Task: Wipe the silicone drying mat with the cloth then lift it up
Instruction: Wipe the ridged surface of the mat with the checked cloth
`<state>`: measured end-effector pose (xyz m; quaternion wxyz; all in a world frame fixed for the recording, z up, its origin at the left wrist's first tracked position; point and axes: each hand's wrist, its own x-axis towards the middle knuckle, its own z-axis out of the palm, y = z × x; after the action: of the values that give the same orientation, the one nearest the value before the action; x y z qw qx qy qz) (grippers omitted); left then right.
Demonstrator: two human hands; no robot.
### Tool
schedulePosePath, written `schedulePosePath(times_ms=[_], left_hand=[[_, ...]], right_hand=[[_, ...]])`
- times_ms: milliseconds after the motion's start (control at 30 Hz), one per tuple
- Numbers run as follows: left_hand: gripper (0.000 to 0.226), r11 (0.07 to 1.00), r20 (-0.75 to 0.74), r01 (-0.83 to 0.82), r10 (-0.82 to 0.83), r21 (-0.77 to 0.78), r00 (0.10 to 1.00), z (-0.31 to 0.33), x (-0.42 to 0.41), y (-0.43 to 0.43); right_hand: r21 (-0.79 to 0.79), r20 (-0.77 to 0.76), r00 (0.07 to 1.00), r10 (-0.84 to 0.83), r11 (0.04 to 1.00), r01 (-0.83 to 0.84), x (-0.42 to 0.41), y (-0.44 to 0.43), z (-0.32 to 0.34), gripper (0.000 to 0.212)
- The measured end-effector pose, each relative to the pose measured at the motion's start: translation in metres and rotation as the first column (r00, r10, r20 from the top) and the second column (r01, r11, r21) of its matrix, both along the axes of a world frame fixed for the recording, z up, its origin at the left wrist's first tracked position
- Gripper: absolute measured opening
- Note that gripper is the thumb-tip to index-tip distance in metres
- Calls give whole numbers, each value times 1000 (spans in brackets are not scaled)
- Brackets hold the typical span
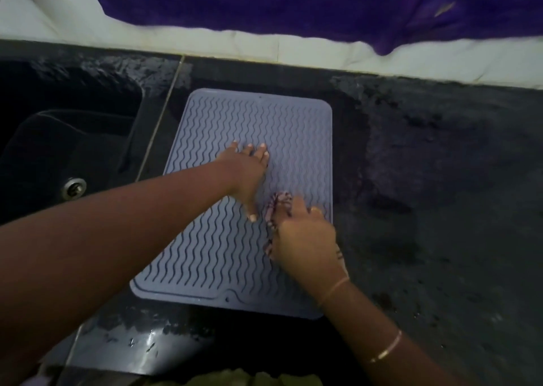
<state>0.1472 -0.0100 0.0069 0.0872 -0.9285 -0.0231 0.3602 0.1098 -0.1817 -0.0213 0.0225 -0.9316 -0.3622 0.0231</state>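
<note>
— Where is the mat lying?
— The grey silicone drying mat is lying flat on the dark wet desk, just right of the sink.
— And the hands?
— The left hand is pressing on it, fingers spread flat, gripping nothing. The right hand is closing its grip over a bunched patterned cloth against the mat's right side.
— Any writing?
— None is showing legibly.

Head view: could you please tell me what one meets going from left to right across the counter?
Sink → sink drain → left hand flat on the mat → cloth → right hand → wet dark counter.
</note>
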Motion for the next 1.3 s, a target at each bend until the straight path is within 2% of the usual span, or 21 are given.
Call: schedulePosePath(times_ms=[100, 200, 300, 367, 467, 533, 600, 767, 867, 1000, 1133, 1200, 1300], left_hand=[[139, 1000, -1, 13, -13, -25, 1000, -2, -2, 3], [137, 999, 18, 18, -17, -48, 1000, -2, -3, 7], [137, 997, 29, 21, -19, -71, 999, -3, -4, 11], [136, 997, 27, 23, -21, -73, 999, -5, -4, 12], [136, 996, 38, 26, -23, -86, 999, -6, -4, 13], [137, 996, 43, 21, -17, -89, 999, -5, -4, 13], [138, 996, 40, 14, -11, -84, 999, -5, -4, 12], [139, 998, 30, -2, 4, -56, 1000, -4, -3, 8], [139, 1000, 18, -2, 3, -27, 1000, -2, -2, 4], [139, 1000, -4, 12, -12, 4, 1000, -1, 2, -2], [140, 1000, 0, -4, 4, 2, 1000, -2, 2, 0], [139, 1000, 4, -3, 3, -13, 1000, -3, 0, 3], [139, 1000, 15, 6, -5, -30, 1000, -3, -2, 6]], right_hand=[[127, -26, 999, -25, 992, 28, 2, -6, -7, 46], [175, 70, 995, -69, 983, 56, 57, 8, -9, 32], [146, 26, 988, -149, 979, 144, 108, 31, -7, 35], [122, -33, 983, -178, 976, 181, 111, 35, -5, 37], [123, -83, 988, -130, 983, 139, 75, 23, -2, 40], [133, -20, 999, -48, 990, 50, 39, 10, -2, 36], [133, -2, 1000, -29, 991, 29, 5, -3, -3, 33], [115, -164, 984, 67, 992, -48, -47, -39, 4, 27], [78, -224, 974, 34, 997, -17, -43, -35, 11, 29], [83, -40, 997, -65, 994, 68, 22, -4, 9, 24], [46, -20, 966, -258, 965, 259, 65, 23, 5, 36], [65, -53, 961, -270, 960, 273, 54, 23, 5, 37], [93, -202, 963, -177, 976, 198, 22, 8, 7, 41]])
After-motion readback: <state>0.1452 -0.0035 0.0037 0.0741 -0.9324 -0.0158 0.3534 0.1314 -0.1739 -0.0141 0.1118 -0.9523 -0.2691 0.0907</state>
